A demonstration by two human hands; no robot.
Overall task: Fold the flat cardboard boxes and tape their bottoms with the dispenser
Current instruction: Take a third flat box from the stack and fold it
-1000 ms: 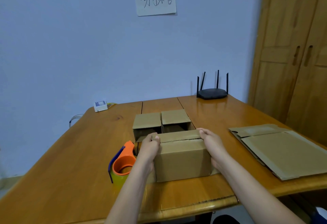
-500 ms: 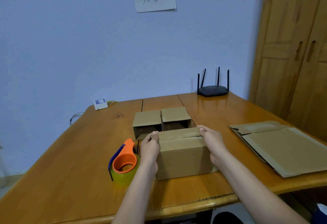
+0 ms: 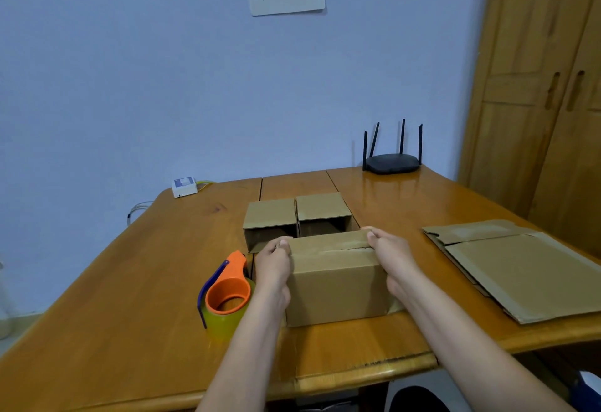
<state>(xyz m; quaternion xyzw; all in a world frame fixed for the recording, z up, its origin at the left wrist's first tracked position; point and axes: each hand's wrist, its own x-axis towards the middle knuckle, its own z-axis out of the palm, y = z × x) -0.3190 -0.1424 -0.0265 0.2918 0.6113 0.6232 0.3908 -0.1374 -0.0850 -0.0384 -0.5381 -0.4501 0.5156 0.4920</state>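
Observation:
A folded cardboard box (image 3: pixel 335 284) stands near the table's front edge, its two top flaps meeting along a seam. My left hand (image 3: pixel 274 265) grips its left end and my right hand (image 3: pixel 388 255) grips its right end, thumbs pressing the flaps down. An orange tape dispenser (image 3: pixel 227 294) with a yellowish tape roll sits just left of the box, touching nothing I hold. Two folded boxes (image 3: pixel 297 216) lie on their sides right behind the held box, open ends facing me. A stack of flat boxes (image 3: pixel 520 265) lies at the right.
A black router (image 3: pixel 392 161) stands at the table's far right corner. A small white device (image 3: pixel 184 186) with cables sits at the far left corner. A wooden wardrobe (image 3: pixel 536 102) rises to the right. The wooden table (image 3: pixel 113 281) ends close to me.
The camera has tilted a little, so everything sits lower in view. Both hands stay on the ends of the box, which has not shifted on the table.

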